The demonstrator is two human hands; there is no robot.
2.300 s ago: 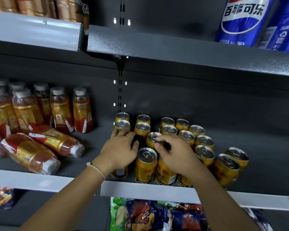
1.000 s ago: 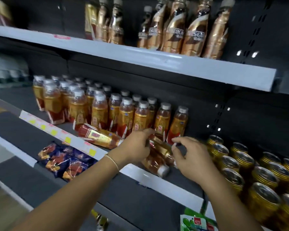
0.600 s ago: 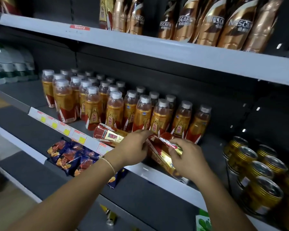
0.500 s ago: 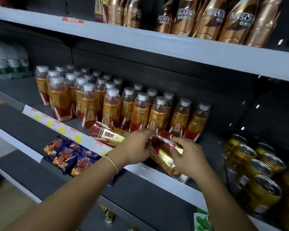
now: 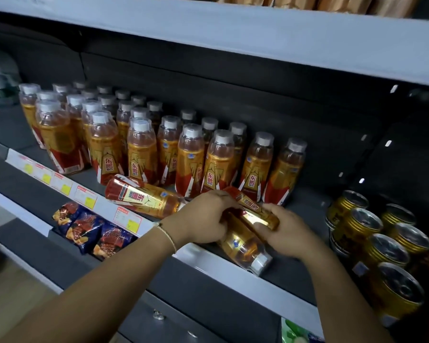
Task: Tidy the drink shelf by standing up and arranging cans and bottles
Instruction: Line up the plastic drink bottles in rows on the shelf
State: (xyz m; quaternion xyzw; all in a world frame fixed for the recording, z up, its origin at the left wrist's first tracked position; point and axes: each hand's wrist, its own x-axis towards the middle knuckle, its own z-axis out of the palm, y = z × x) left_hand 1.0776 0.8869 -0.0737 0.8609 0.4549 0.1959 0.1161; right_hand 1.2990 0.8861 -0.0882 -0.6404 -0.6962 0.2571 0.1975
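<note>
hands (image 5: 203, 216) curled round fallen bottle (image 5: 255, 214)

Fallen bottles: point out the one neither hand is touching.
The fallen bottle left of the left hand, lying on its side at the shelf's front edge, red base pointing left. The other two lie under both hands, the right hand gripping one.

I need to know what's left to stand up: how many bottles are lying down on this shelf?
3: one left of the hands, one gripped by both hands, one beneath it at the shelf's front edge.

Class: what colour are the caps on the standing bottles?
White, on every standing bottle; the head view, the only one, shows them clearly.
</note>
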